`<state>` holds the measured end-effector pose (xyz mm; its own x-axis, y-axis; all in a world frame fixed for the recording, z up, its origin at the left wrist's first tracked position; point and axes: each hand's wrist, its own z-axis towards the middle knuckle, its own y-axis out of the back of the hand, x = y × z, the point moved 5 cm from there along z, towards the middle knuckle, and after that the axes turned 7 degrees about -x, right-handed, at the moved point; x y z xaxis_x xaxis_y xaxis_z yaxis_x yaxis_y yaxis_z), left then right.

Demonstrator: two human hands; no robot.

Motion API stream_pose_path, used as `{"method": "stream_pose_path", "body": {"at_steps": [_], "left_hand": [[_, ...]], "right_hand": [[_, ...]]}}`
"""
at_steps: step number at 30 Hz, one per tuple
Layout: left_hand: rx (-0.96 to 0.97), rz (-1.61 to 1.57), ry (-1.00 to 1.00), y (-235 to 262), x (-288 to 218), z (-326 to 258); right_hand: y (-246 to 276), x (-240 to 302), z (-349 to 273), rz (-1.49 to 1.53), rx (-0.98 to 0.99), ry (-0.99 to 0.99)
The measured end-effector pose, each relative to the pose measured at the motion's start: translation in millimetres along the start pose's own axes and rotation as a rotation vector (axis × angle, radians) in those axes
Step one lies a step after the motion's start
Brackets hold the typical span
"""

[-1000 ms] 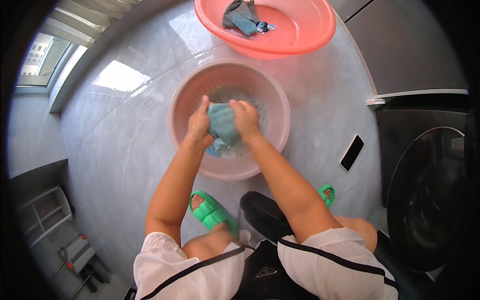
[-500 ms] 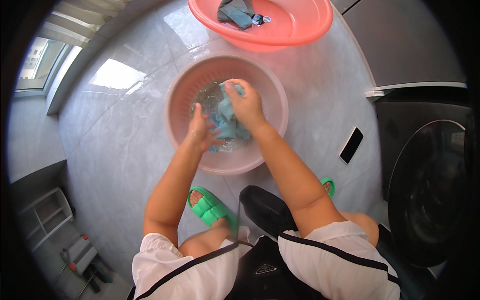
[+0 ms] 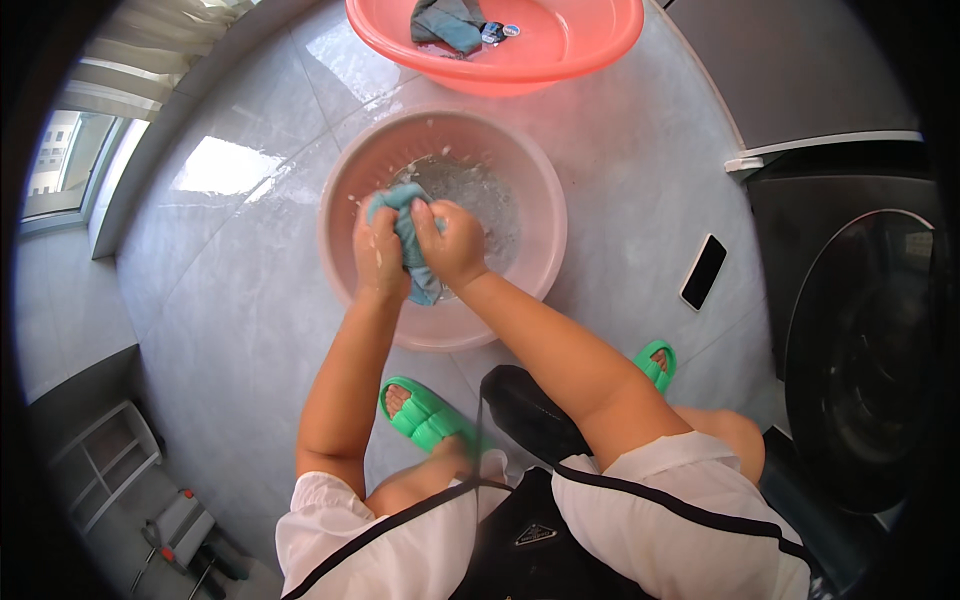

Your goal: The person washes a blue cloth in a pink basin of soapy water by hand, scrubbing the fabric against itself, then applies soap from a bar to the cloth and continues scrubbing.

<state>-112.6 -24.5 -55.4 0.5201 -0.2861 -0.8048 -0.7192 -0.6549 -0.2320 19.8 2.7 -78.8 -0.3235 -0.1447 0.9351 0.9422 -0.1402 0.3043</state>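
Observation:
A wet light-blue cloth [image 3: 412, 240] is bunched between my two hands, over the left part of a pale pink basin [image 3: 545, 190]. My left hand [image 3: 380, 250] is closed on its left side. My right hand [image 3: 452, 240] grips it from the right, thumb on top. Its lower end hangs below my fingers. Sudsy, rippled water [image 3: 480, 195] shows in the basin behind the hands, with splashes in the air. What kind of garment or towel the cloth is, I cannot tell.
Beyond the basin stands a brighter coral tub [image 3: 590, 45] holding a grey-blue cloth [image 3: 450, 25]. A phone [image 3: 704, 272] lies on the tiled floor at the right, near a dark front-loading washing machine [image 3: 860, 350]. My green slippers [image 3: 425, 415] are close to the basin's near side.
My left hand, open and apart before, is now closed on the cloth. The right hand has brought the cloth left and nearer, bunching it between both hands.

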Motion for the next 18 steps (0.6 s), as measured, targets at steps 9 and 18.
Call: {"method": "stream_pose_path", "body": {"at_steps": [9, 18], "left_hand": [[0.315, 0.377, -0.398, 19.0, 2.6, 19.3], [0.165, 0.897, 0.095, 101.8, 75.5, 92.7]], "right_hand": [[13.8, -105.2, 50.5, -0.307, 0.435, -0.592], [-73.1, -89.4, -0.6, -0.575, 0.571, -0.144]]}}
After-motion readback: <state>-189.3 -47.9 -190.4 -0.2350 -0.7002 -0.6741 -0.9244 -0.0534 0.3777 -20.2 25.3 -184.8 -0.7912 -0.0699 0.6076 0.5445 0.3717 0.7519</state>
